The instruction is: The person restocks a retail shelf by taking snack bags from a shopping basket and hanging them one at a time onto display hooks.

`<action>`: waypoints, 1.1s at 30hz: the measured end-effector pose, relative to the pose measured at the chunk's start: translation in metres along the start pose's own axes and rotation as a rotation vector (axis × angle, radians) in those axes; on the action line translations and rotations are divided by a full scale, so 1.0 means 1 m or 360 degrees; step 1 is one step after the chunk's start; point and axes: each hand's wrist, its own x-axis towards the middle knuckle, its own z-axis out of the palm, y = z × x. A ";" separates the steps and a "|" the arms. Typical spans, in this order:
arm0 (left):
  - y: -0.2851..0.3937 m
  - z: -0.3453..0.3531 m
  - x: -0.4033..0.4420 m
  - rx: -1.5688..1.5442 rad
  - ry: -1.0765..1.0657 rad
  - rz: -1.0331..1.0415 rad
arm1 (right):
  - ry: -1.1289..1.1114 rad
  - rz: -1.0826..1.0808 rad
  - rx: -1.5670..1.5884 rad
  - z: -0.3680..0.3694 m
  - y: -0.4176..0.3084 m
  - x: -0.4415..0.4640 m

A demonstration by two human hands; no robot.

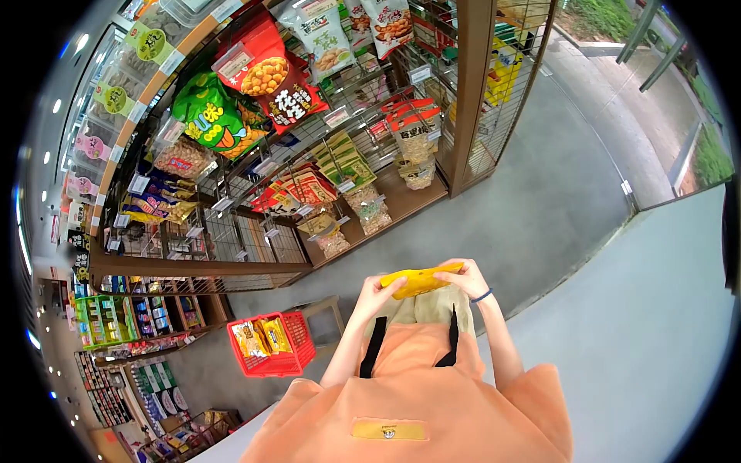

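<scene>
Head view. Packet [421,282], yellow, one: held out in front of my body, a hand at each end, seemingly so its weight is shared and it stays spread. Left hand [377,292]: closed in a pinch on the left end, thumb on the near face. Right hand [468,279]: likewise pinched on the right end (blue band [483,295] at that wrist), most fingers hidden behind. Basket [299,361], red, one: apart from my hands, off to my left, holding yellow packs [262,336], probably so both hands are free for the packet. Rack [469,108], brown-framed: ahead of me, with red bag [270,73] and green bag [212,116] on its upper part, printed fronts outward, presumably for easy reading.
</scene>
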 end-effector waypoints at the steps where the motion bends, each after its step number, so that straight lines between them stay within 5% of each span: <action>1: 0.002 -0.001 0.003 0.0002 -0.0013 -0.0033 | 0.0018 0.0009 0.0027 0.000 -0.004 0.002; 33: 0.127 -0.060 0.225 0.0051 -0.0223 0.0384 | 0.0230 -0.0392 0.0148 -0.036 -0.126 0.202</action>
